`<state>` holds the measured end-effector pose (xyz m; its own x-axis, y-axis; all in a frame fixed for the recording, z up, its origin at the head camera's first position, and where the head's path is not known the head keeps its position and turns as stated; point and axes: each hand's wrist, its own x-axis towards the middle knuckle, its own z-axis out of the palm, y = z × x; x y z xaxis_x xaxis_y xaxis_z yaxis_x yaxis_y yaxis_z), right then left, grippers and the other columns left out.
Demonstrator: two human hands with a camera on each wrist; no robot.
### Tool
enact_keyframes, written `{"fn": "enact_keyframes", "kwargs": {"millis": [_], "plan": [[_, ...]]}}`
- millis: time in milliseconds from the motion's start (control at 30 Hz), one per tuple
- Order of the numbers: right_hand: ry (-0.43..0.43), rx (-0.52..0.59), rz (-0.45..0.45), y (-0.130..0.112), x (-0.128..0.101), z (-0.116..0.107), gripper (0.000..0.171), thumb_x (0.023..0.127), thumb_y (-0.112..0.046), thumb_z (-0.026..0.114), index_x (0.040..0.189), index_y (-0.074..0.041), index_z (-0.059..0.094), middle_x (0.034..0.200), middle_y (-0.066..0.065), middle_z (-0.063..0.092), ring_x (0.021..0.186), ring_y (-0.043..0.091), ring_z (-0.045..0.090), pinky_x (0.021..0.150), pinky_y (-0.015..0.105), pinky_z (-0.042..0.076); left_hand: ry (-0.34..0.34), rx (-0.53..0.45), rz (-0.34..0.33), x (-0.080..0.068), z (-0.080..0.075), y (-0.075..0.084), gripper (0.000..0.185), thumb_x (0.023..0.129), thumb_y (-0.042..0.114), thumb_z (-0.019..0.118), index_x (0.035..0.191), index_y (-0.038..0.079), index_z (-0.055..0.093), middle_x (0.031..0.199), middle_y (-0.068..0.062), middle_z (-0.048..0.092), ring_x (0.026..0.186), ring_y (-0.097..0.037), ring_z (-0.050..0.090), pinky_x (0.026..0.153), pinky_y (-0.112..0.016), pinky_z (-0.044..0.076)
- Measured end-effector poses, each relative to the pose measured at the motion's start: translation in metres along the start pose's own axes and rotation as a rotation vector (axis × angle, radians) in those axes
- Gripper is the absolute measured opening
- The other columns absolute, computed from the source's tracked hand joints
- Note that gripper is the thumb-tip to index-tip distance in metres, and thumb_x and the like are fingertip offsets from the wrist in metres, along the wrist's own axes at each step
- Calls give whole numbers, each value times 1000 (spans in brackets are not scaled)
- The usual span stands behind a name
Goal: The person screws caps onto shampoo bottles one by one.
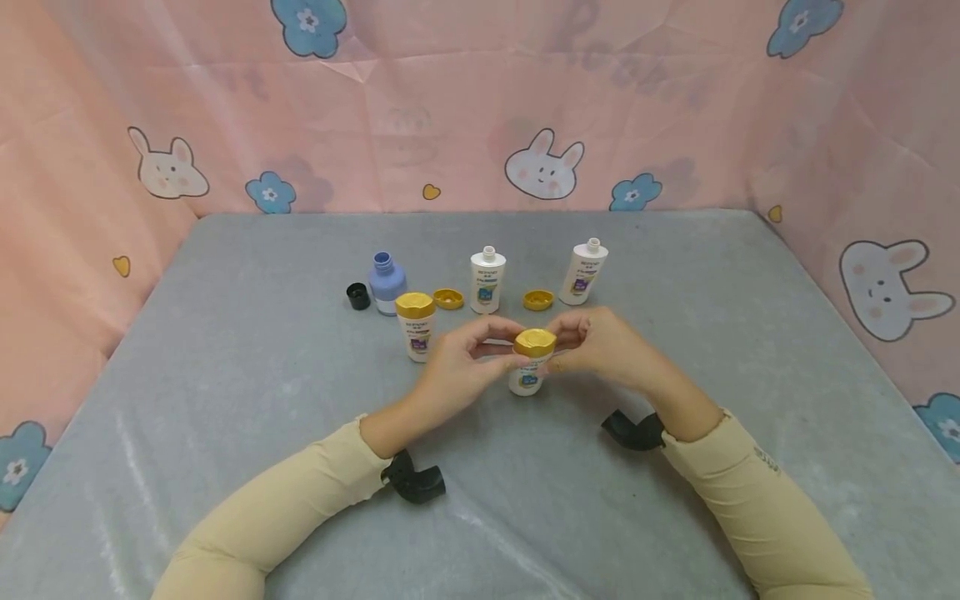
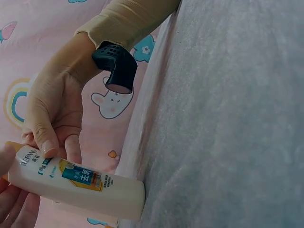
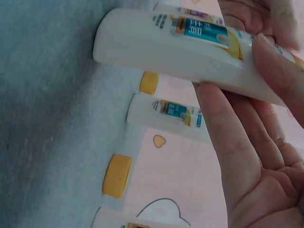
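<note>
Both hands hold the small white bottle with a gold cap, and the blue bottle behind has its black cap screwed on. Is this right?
Not quite. In the head view the blue bottle is uncapped; its black cap lies beside it on the grey table. The left hand and right hand do hold the small white gold-capped bottle.

Soft even light, blurry wrist close-ups

Setup is a flat table covered w/ soft grey velvety fabric [image 1: 225, 350], a bit wrinkled near the front edge. Pink fabric backdrop [image 1: 450, 125] wraps round the back and both sides, creased in places. It's printed w/ white bunny faces [image 1: 543, 169], blue flowers [image 1: 309, 22] and small yellow hearts [image 1: 431, 192]. Light is even and soft, no hard shadows. From the left wrist cam you also get a rainbow print [image 2: 16, 102] on the pink cloth.
</note>
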<state>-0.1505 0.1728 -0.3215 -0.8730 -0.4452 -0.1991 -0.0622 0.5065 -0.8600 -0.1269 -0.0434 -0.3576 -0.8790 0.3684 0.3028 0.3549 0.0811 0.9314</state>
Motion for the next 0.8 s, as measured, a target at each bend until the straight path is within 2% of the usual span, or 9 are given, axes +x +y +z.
{"fn": "enact_keyframes", "kwargs": {"millis": [100, 200, 300, 433, 600, 700, 800], "plan": [[-21, -10, -11, 1, 1, -2, 29, 81, -9, 81, 106, 2, 70, 113, 14, 74, 115, 29, 68, 98, 43, 56, -31, -50, -33, 1, -3, -1, 38, 87, 4, 75, 122, 0, 63, 124, -16, 67, 115, -27, 66, 96, -25, 56], [-38, -25, -14, 3, 1, -3, 32, 81, -10, 81, 108, 2, 70, 115, 14, 74, 117, 31, 67, 101, 46, 54, -34, -110, -75, 3, -6, -3, 36, 96, 9, 65, 130, 3, 58, 134, -15, 63, 125, -24, 61, 103, -27, 53], [-58, -48, -11, 4, 1, -3, 34, 81, -12, 82, 111, 0, 71, 116, 14, 73, 117, 32, 67, 101, 47, 54, 14, -146, -103, 7, -7, -6, 32, 103, 13, 55, 133, 4, 57, 136, -14, 61, 129, -23, 58, 107, -28, 50], [-52, -65, 0, 3, -2, -8, 39, 83, -14, 81, 118, 1, 69, 120, 16, 72, 115, 31, 68, 99, 44, 56, 84, -97, -120, 16, -4, -9, 31, 101, 9, 57, 131, 2, 58, 136, -14, 61, 128, -23, 59, 107, -27, 50], [114, -57, 32, 3, -7, -28, 43, 88, -17, 77, 127, -3, 66, 127, 15, 69, 117, 27, 67, 95, 34, 57, 86, 22, -124, 30, 2, -7, 37, 97, 2, 61, 133, 1, 56, 139, -15, 59, 129, -26, 58, 108, -28, 49], [247, -50, 60, 4, -9, -43, 48, 88, -28, 77, 130, -7, 64, 130, 12, 68, 116, 15, 66, 102, 38, 53, 62, 79, -151, 40, 4, -6, 42, 96, 4, 63, 137, 2, 54, 142, -13, 58, 133, -25, 55, 111, -30, 46], [390, -49, 95, 8, -7, -56, 54, 87, -40, 77, 130, -9, 64, 130, 8, 68, 111, 3, 63, 106, 43, 48, 16, 126, -217, 49, 6, -8, 49, 96, 9, 65, 142, 5, 50, 147, -10, 53, 137, -23, 51, 115, -31, 43]]}}
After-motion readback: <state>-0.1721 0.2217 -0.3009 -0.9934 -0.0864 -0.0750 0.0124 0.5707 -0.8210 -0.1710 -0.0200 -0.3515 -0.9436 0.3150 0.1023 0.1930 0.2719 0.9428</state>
